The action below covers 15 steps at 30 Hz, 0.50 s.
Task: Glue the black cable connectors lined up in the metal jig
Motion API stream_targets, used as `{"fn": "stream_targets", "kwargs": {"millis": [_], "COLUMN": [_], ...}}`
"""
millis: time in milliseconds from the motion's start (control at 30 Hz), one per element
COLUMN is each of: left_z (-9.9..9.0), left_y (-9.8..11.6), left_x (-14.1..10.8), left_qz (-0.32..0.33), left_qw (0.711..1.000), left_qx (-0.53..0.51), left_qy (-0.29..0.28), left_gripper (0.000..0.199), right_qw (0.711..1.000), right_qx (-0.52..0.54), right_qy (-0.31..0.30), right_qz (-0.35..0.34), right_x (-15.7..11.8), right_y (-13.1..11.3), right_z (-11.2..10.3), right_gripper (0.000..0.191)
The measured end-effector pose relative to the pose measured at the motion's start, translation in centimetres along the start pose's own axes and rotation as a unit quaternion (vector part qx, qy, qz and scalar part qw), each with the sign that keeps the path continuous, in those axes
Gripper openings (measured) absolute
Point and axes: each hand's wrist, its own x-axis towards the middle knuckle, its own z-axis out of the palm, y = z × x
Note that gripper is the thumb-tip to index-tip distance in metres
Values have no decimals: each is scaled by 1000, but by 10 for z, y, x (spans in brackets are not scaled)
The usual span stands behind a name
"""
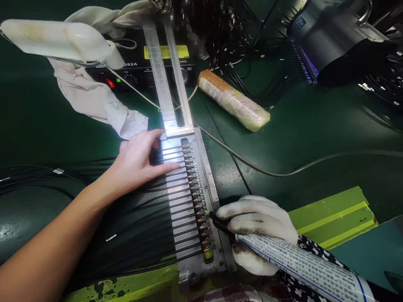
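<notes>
My bare left hand [136,157] rests at the upper left of a long metal fixture [184,205]. Its thumb lies over the cables and its index fingertip is at the edge of a metal bar [181,128]; thumb and index are spread apart. Several black cables [181,230] lie side by side across the fixture, their small connector ends with bare copper-coloured wires [197,193] over a slot. My right hand [261,226], in a smudged white glove, is closed around a glue syringe [302,260] with a printed label. Its black nozzle points at the connectors in the lower half of the row.
Behind the fixture stands a black dispenser box [126,77] with lit indicators. A white lamp [59,40] and a white cloth sleeve [91,98] are at the left. A wrapped roll [234,100], a hose [277,173], and a dark metal device [333,37] lie to the right.
</notes>
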Motion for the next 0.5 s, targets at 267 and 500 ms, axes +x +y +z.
{"fn": "stream_targets", "kwargs": {"millis": [267,500], "left_z": [3,0], "left_y": [-1,0], "left_x": [1,2], "left_qz": [9,7], "left_qw": [1000,1000], "left_qx": [4,-2], "left_qy": [6,8], "left_gripper": [85,86], "right_qw": [1000,999], "right_qx": [-12,-28], "right_qy": [12,-26], "right_qz": [-8,-5], "right_x": [-7,-7], "right_y": [-12,-13], "right_z": [-6,-3], "right_gripper": [10,11]}}
